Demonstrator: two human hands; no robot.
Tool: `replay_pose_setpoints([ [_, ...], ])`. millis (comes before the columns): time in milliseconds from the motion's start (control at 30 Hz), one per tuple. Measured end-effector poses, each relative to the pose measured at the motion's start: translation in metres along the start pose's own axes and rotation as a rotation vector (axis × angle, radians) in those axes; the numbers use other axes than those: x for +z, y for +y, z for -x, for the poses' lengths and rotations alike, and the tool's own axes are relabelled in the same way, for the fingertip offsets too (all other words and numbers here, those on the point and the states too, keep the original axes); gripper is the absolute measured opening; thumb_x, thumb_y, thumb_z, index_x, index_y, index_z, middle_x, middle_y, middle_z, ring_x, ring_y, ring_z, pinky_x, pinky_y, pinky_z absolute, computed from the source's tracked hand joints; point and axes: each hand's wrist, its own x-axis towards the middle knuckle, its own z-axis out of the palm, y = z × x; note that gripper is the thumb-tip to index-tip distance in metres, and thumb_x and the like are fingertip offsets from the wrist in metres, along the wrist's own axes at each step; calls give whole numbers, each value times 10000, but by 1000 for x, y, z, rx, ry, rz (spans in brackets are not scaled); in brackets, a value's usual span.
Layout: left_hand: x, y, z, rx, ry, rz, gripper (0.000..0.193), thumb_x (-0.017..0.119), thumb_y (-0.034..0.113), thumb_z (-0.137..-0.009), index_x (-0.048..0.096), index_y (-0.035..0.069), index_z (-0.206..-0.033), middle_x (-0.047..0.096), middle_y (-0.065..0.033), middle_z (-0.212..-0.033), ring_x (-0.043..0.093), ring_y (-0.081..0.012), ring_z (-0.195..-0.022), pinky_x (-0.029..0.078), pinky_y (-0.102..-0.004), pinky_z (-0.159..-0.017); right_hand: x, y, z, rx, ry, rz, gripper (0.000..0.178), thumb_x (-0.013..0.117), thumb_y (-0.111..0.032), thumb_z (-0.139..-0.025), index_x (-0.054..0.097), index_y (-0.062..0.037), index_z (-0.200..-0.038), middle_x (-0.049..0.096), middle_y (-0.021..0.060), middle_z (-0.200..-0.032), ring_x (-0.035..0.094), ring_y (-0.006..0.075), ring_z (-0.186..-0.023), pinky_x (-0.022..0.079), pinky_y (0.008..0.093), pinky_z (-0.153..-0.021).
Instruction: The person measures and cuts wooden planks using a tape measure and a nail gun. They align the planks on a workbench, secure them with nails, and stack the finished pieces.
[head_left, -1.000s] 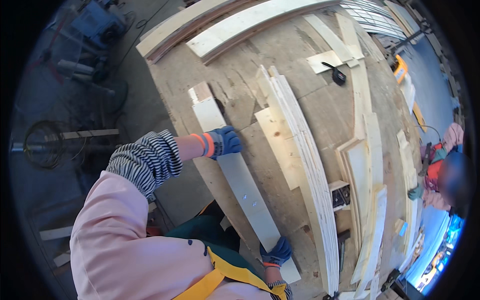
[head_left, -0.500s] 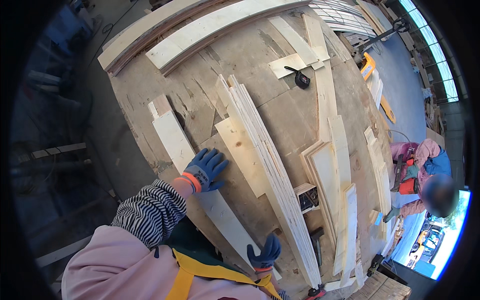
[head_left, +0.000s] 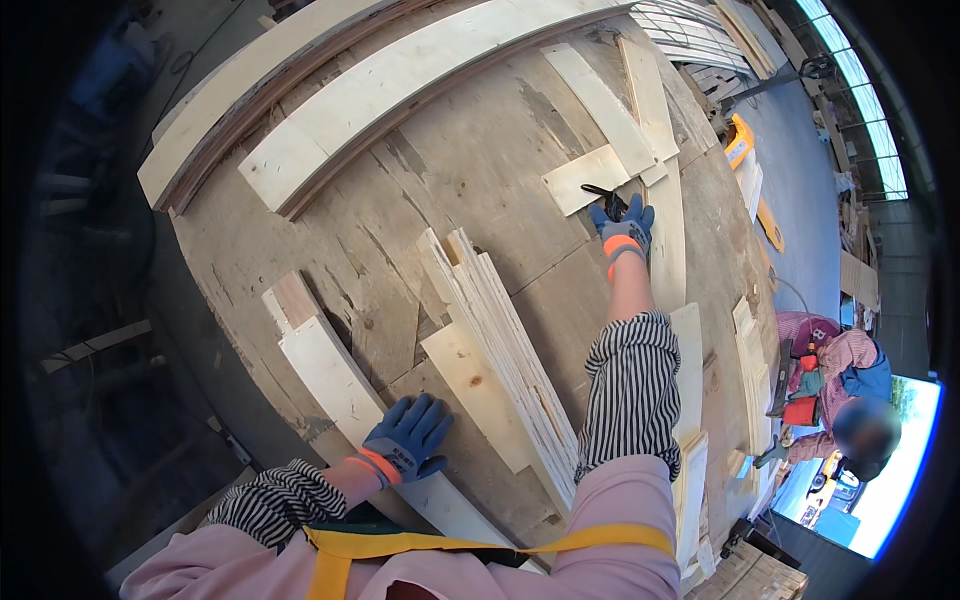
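My left hand (head_left: 405,440), in a blue glove with an orange cuff, lies on a long pale wooden strip (head_left: 335,375) along the near edge of the table, fingers stretched out. My right arm reaches far across the table. There my right hand (head_left: 625,225), gloved the same way, has its fingers round a black tape measure (head_left: 616,208) with a wrist strap, partly hidden by the glove. The tape measure sits beside a short pale board (head_left: 580,178). Between my arms lie a stack of narrow plywood strips (head_left: 500,335) and a wider knotty board (head_left: 470,385).
Long stacked boards (head_left: 400,75) run along the table's far left side. More strips (head_left: 665,220) lie right of my right arm. Beyond the table's right side, a co-worker (head_left: 835,375) bends over more boards (head_left: 752,375). A yellow-handled pallet jack (head_left: 740,140) stands behind.
My right hand has moved from the near edge far forward to the tape measure and closed round it. My left hand stays on the pale strip. The view has shifted.
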Motion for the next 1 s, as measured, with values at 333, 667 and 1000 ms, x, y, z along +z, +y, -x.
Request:
replay_pose_setpoints([
  [333, 0, 0, 5, 2, -41, -1, 709, 631, 482, -809, 487, 49, -1352, 482, -195, -1378, 444, -366, -1294, 323, -510, -1093, -30, 60, 62, -144, -314, -1266, 661, 746, -251, -808, 472, -68, -1381, 576, 129, -1205, 610, 233, -961, 522, 344, -839],
  [667, 14, 10, 16, 91, 158, -167, 745, 610, 481, -824, 402, 97, -1427, 495, -147, -1361, 415, -358, -1311, 261, -540, -1125, -130, 76, 408, -249, -836, -2479, 825, 618, -502, -895, 303, -2, -1470, 425, 227, -1423, 587, 340, -1085, 556, 394, -830],
  [1000, -47, 193, 122, -390, -404, 1013, 395, 629, 369, -920, 661, 75, -1183, 698, -107, -1067, 649, -197, -973, 497, -319, -903, -83, 177, 636, -209, -660, -1388, 675, 560, -332, -935, 277, -28, -1467, 638, 104, -965, 623, 169, -805, 504, 279, -672],
])
